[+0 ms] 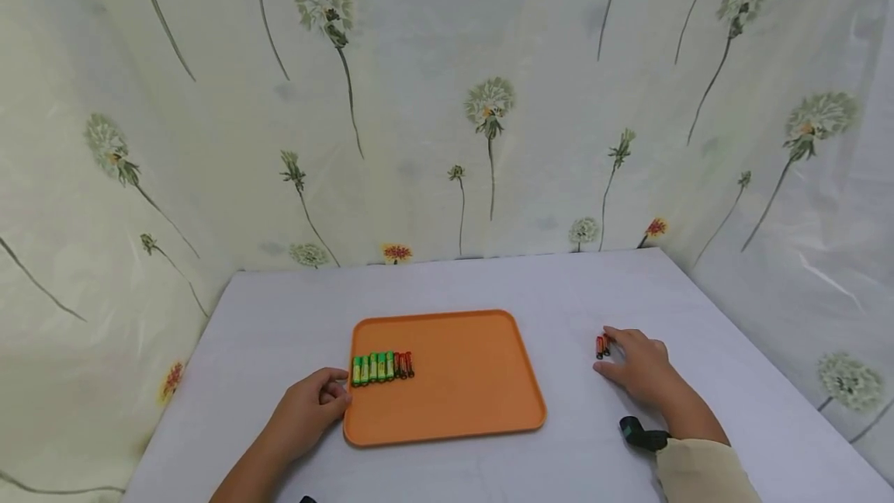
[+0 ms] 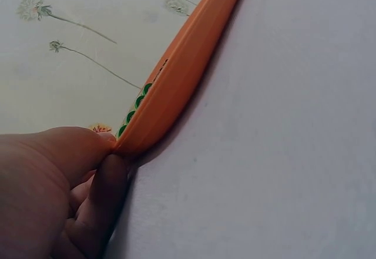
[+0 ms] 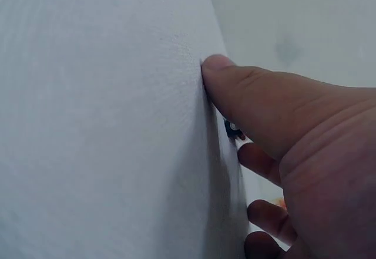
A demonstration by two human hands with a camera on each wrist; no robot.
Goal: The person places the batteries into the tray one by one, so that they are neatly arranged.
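An orange tray (image 1: 468,394) lies on the table. Along its left side, green batteries (image 1: 373,369) and red batteries (image 1: 403,365) stand side by side in a row. My left hand (image 1: 312,410) pinches the tray's left rim; in the left wrist view the thumb is on the rim and a finger is below it. To the right of the tray, two small red batteries (image 1: 603,346) are on the table. My right hand (image 1: 641,369) is around them, thumb and index finger apart. In the right wrist view the thumb hides most of the dark battery end (image 3: 234,129); contact is unclear.
A white cloth covers the table (image 1: 293,293). Curtains (image 1: 419,115) printed with dandelions hang behind it and at both sides. A black wrist device (image 1: 642,435) is strapped at my right wrist, near the beige sleeve (image 1: 705,472).
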